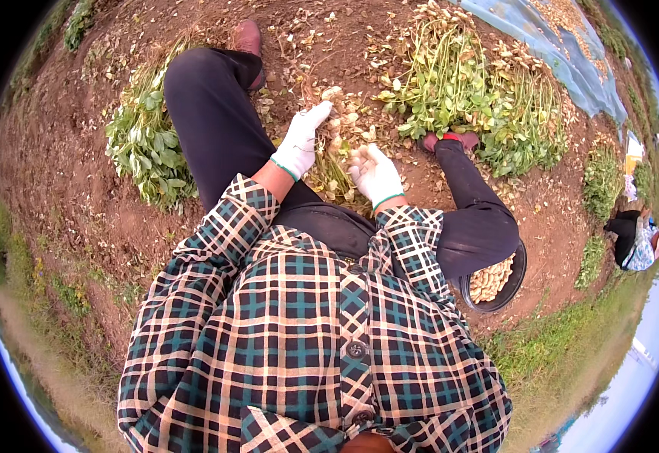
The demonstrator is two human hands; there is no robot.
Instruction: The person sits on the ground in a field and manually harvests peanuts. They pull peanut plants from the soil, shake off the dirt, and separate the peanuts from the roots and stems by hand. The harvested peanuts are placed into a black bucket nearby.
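Note:
Both hands wear white gloves with green cuffs. Between my legs lies a bunch of pulled peanut plants (pixel 332 170), its pods and roots pointing away from me. At the left edge of this bunch is my left hand (pixel 302 139), fingers extended toward the pods; whether it grips a stem cannot be told. My right hand (pixel 376 174) is at the bunch's right side, with its fingers curled near the stems; its hold is unclear. Beside my right knee stands a black bucket (pixel 517 289) with shelled-looking pale peanut pods (pixel 491 281) in it.
Leafy peanut plants (pixel 157 150) lie beyond my left knee. More plants (pixel 448 73) are heaped around my right foot. A blue sheet (pixel 576 71) with peanuts is at the upper right. Another person (pixel 638 240) sits at the far right. Dry leaves litter the soil.

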